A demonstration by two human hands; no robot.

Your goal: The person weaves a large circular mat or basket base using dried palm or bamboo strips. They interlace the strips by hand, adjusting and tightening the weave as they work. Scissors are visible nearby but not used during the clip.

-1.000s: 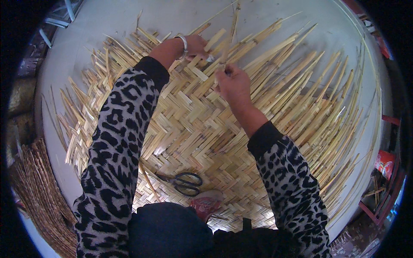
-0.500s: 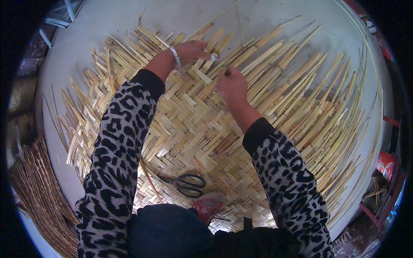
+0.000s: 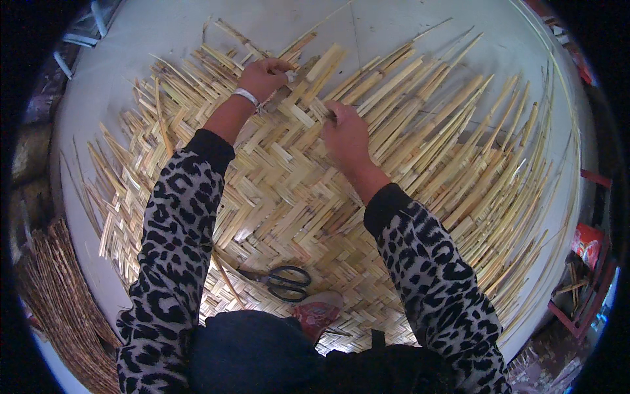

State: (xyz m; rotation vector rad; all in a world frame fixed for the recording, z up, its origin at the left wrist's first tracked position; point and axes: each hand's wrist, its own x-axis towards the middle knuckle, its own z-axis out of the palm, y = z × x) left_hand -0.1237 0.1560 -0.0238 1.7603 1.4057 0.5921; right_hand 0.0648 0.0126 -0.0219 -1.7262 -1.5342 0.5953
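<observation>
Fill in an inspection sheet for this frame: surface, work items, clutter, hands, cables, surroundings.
Surface: pale floor, mostly covered.
Work items: woven mat of flat pale strips, loose strip ends fanning out on the far side.
Clutter: black scissors lying on the mat near the person.
Hands: left hand and right hand both pinch strips at the mat's far edge.
Cables: nothing seen.
Surroundings: brown woven bundle at left; red frame at right.
</observation>
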